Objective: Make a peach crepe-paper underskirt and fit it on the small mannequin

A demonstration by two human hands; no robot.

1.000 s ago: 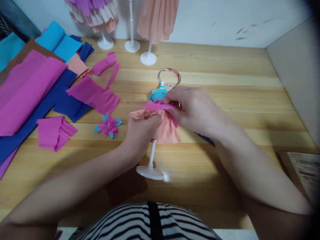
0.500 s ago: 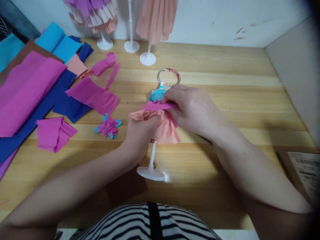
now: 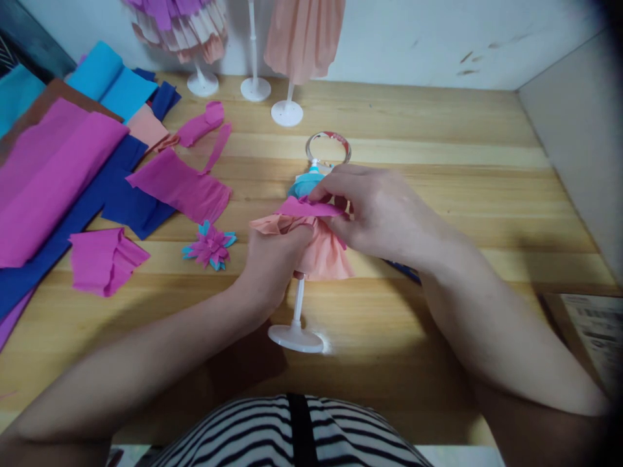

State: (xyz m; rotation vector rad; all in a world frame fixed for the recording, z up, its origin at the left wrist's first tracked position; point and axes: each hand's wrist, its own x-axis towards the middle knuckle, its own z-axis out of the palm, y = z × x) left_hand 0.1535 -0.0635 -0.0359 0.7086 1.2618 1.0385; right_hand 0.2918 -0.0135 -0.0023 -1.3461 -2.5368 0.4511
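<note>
A small dress form on a white stand [image 3: 296, 338] lies tilted between my hands. It wears a turquoise top [image 3: 302, 186] and a peach pleated skirt [image 3: 325, 254]. My left hand [image 3: 272, 263] is wrapped round the skirt from the left, thumb on its front, other fingers hidden behind. Across the waist runs a magenta crepe paper strip [image 3: 304, 207]. My right hand [image 3: 370, 211] pinches this strip at the waist's right side, the index finger bent near the top's lower edge. The tips of some right fingers are hidden.
Magenta [image 3: 63, 175] and blue crepe paper [image 3: 109, 74] pile up on the left. A magenta and turquoise paper flower [image 3: 209, 246] lies left of my left hand. A tape roll [image 3: 348, 149] lies behind the form. Dressed stands [image 3: 287, 113] line the wall; a box [image 3: 591, 324] is at right.
My right fingers have shifted slightly left and up along the magenta strip at the waist. The stand's base has moved a little to the right. My left hand keeps its hold.
</note>
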